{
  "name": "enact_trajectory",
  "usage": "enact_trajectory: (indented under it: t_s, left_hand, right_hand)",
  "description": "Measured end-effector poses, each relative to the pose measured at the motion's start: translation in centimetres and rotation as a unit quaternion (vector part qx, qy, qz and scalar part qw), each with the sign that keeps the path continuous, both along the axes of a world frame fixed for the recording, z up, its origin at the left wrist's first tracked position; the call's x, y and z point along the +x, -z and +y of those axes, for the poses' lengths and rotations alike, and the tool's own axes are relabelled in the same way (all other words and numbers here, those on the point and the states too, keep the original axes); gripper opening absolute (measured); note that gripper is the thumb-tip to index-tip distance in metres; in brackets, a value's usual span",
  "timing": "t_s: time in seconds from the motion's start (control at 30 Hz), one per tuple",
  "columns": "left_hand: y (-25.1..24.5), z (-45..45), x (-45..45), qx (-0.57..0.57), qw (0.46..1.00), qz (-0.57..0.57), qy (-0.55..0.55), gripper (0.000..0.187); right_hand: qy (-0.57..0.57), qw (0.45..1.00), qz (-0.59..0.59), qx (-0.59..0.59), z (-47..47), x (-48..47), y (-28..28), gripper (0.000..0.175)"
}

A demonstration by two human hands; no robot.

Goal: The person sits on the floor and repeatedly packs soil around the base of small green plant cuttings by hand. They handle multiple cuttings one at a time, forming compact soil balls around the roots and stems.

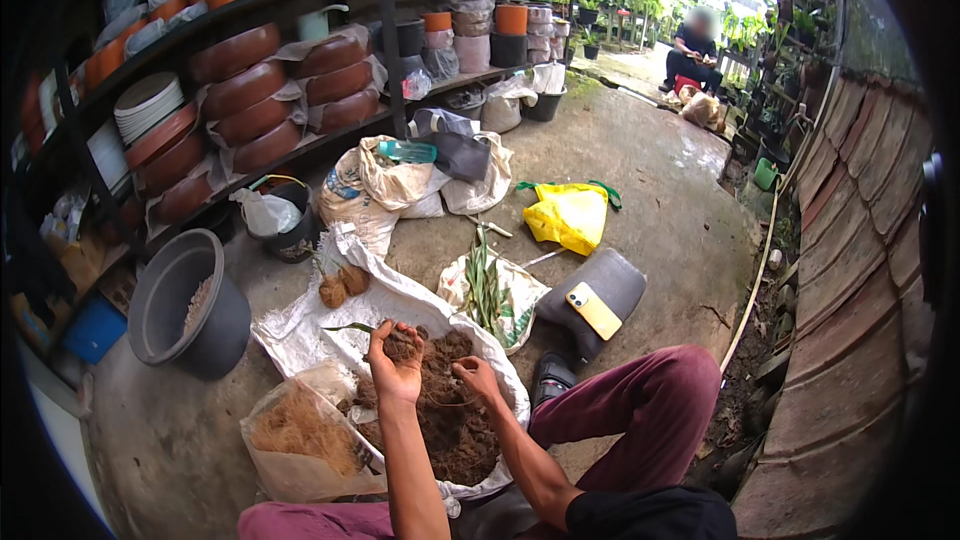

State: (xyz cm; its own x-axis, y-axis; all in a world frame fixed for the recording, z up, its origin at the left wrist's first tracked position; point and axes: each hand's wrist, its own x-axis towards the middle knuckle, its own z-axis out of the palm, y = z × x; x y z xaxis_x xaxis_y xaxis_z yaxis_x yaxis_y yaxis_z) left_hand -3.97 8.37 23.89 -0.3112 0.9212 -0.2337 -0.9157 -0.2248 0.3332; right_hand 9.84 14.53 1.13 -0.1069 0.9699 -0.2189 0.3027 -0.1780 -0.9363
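My left hand (396, 364) cups a brown root ball (400, 345) with a green leaf sticking out to the left, above an open white sack (504, 367) of dark fibrous potting material (461, 439). To the right, my right hand (476, 377) is over the same material with fingertips bent together; whether it pinches a thin strand is unclear. Two round fibre-wrapped root balls (343, 285) lie on the sack's far left part. A bag of tan coconut fibre (307, 427) stands at the near left. Long-leaved green plants (484, 289) lie on a flattened white sack beyond.
A large grey pot (176, 307) stands left, before shelves of stacked pots (247, 94). Filled sacks (360, 202) and a yellow bag (570, 216) are farther off. A phone (594, 310) rests on a grey boot-shaped object (630, 277). Another person (694, 52) sits in the distance.
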Motion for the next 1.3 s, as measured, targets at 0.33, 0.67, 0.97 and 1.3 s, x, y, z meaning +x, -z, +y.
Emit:
enact_trajectory:
  t_s: [0.33,0.67,0.97,1.3]
  left_hand:
    - [0.1,0.0,-0.7,-0.028,0.997,0.026,-0.061,0.018]
    - [1.2,0.5,0.7,-0.090,0.960,0.254,-0.073,0.016]
    - [0.0,1.6,3.4,-0.092,0.959,0.253,-0.093,0.019]
    - [-1.7,0.7,3.4,-0.059,0.959,0.278,-0.016,0.029]
  right_hand:
    - [-0.096,0.969,0.214,-0.083,0.6,-0.6,-6.8,0.038]
    - [-0.071,0.963,0.260,-0.001,0.4,-1.3,-15.1,0.032]
    - [-0.056,0.956,0.262,0.121,0.1,-0.4,-20.3,0.027]
    - [-0.110,0.949,0.237,0.178,-0.8,-1.7,-20.7,0.029]
